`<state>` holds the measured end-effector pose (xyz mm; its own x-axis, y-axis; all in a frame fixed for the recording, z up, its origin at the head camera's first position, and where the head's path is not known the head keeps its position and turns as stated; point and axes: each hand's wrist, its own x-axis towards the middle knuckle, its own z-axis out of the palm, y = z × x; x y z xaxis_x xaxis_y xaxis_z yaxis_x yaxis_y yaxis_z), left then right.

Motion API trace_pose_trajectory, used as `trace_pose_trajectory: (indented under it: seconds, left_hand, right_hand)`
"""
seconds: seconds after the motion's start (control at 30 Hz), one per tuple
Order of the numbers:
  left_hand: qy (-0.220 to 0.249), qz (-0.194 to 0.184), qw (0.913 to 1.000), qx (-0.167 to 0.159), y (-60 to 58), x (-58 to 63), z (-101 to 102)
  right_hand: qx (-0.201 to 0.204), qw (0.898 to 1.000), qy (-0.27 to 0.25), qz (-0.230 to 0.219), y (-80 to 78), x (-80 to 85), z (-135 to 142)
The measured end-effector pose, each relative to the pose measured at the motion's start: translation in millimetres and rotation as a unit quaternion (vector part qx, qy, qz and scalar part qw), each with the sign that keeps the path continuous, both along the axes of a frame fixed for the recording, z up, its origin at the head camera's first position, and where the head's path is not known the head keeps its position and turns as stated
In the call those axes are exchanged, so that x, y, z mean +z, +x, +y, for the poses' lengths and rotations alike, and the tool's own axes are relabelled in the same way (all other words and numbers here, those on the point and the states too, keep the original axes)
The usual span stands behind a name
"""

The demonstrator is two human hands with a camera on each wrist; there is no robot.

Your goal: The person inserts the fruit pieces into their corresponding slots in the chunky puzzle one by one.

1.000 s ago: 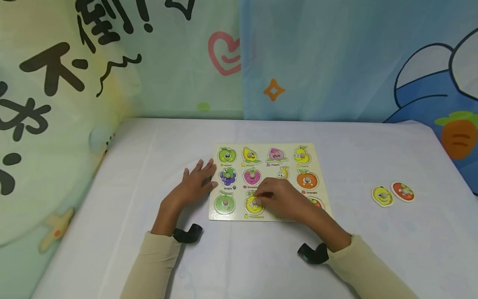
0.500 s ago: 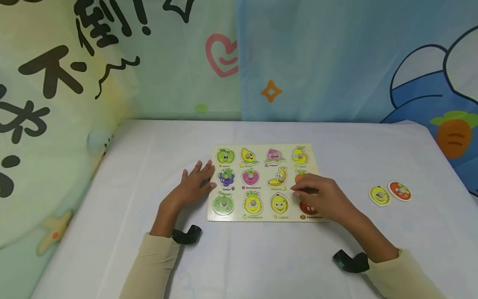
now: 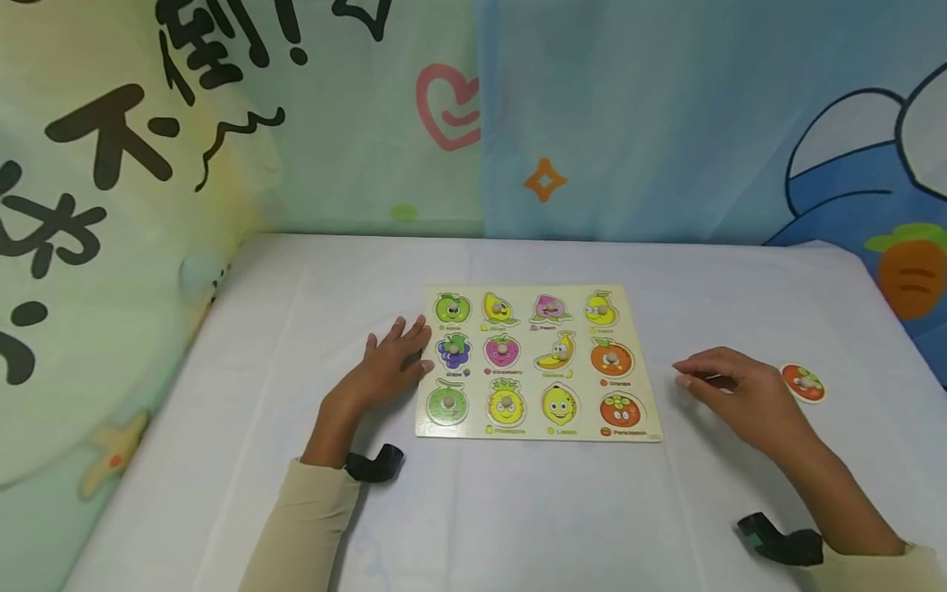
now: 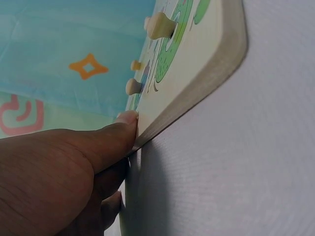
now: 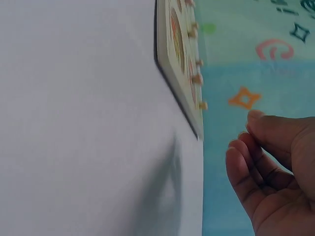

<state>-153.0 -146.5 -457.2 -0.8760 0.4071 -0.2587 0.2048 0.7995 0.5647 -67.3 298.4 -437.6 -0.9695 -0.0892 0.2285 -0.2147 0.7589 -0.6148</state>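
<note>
A cream puzzle board (image 3: 527, 289) lies on the table, printed with rows of fruit. Most fruit pieces carry wooden knobs; the lemon (image 3: 560, 404) and persimmon (image 3: 620, 410) spots in the front row show none. Along the board's left edge rests my left hand (image 3: 385, 366), its thumb (image 4: 115, 140) touching the edge in the left wrist view. To the right of the board my right hand (image 3: 743, 395) hovers above the cloth, fingers loosely bent and nothing seen between them. Partly behind it lies a loose red persimmon piece (image 3: 804, 383). The loose yellow piece is out of sight, likely covered by this hand.
White cloth (image 3: 533, 510) covers the table. A printed curtain (image 3: 629, 123) hangs behind and to the left. Each wrist wears a black camera mount, one on the left (image 3: 375, 464) and one on the right (image 3: 780, 540).
My right hand has moved rightward from over the board to beside the loose pieces, uncovering the front row. The yellow loose piece has gone from view. My left hand has stayed put.
</note>
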Motion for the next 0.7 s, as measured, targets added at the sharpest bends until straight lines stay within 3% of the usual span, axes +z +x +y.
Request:
trace_pose_trajectory:
  seconds: [0.2,0.4,0.5,0.7]
  left_hand:
    - [0.001,-0.005,1.0,0.003,-0.1,0.3,0.3]
    - [0.01,-0.008,0.9999,0.0,-0.2,0.5,-0.9]
    - [0.011,-0.005,0.9999,-0.001,-0.7,0.3,-0.9]
    - [0.011,-0.007,0.9999,0.001,-0.2,1.1,-0.5]
  right_hand:
    - [-0.106,0.993,0.035,-0.039,14.1,-0.8,34.4]
    - [-0.217,0.963,0.063,-0.145,18.5,-9.0,62.4]
    - [-0.238,0.953,0.073,-0.172,17.4,-13.7,71.1]
    - [-0.243,0.946,0.075,-0.202,11.9,-22.3,77.5]
